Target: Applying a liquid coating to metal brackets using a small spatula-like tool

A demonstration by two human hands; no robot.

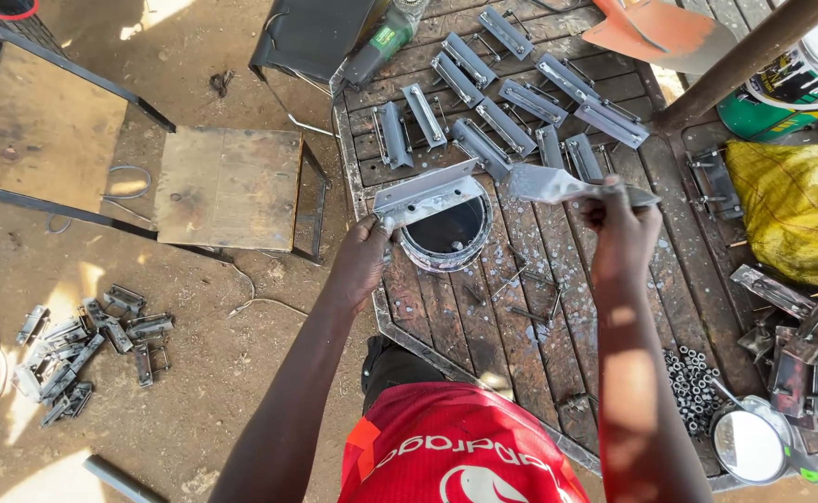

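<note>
We look down on a wooden counter (539, 307). About 11 grey painted metal brackets (507, 126) lie drying on it in rows. Our left hand (364, 256), arm outstretched, has its fingers closed on 1 angle bracket (425, 194) above 1 paint tin (448, 235). Our right hand (621, 228) grips 1 paintbrush (558, 184) just beside it.

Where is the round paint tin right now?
In the head view, the paint tin sits on the wooden table left of centre, under the grey metal bracket held by the left hand.
</note>
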